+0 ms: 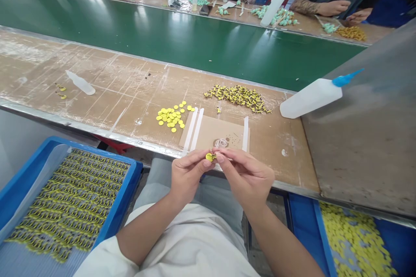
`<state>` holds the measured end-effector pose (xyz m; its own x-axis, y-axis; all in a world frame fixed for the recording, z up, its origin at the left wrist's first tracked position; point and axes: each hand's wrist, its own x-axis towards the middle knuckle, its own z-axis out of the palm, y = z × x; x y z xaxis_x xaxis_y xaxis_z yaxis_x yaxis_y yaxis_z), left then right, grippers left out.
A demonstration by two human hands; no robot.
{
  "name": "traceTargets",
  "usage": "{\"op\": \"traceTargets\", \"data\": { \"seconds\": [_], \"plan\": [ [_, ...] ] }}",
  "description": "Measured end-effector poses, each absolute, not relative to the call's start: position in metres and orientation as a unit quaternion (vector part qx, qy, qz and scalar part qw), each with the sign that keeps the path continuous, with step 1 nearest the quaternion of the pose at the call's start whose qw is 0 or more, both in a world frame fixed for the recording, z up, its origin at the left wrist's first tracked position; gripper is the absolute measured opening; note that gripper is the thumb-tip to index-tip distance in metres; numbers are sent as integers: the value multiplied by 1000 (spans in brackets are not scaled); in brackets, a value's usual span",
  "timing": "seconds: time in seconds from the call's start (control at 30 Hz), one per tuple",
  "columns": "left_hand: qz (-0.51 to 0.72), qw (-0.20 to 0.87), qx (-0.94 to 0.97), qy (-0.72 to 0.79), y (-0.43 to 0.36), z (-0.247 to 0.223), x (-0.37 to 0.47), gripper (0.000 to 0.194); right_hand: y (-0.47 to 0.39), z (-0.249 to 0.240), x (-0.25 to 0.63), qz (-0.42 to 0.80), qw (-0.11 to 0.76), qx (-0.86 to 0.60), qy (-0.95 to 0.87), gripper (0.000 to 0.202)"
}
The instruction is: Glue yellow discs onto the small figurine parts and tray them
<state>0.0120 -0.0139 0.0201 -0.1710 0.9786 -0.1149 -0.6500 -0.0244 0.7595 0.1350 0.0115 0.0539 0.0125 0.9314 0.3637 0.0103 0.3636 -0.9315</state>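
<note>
My left hand (187, 174) pinches a small yellow disc (209, 156) at the near edge of the bench. Opposite it, the fingertips of my right hand (248, 177) are pressed together at a small dark and yellow piece touching the disc; fingers partly cover it. Just beyond my hands lies a cardboard sheet (214, 127) taped with white strips, with a whitish ring-shaped glue patch (221, 143) on it. Loose yellow discs (170, 117) are scattered to the left of the cardboard. Behind it is a heap of small black and yellow pieces (238, 97).
A white squeeze bottle (312, 97) with a blue tip leans at the right by a metal panel (367, 130). Another bottle (81, 83) lies left. Blue trays hold rows of pieces (78, 194) and yellow discs (355, 238). Across the green belt (162, 30), other people work.
</note>
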Motion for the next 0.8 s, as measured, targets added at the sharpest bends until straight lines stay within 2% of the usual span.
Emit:
{"op": "traceTargets", "data": {
  "seconds": [0.3,0.8],
  "plan": [
    [679,591,242,362,-14,21,11,22,13,54,133,376,589,-391,-599,16],
    [682,552,273,395,-14,17,12,22,12,48,134,383,579,-404,-596,10]
  ]
}}
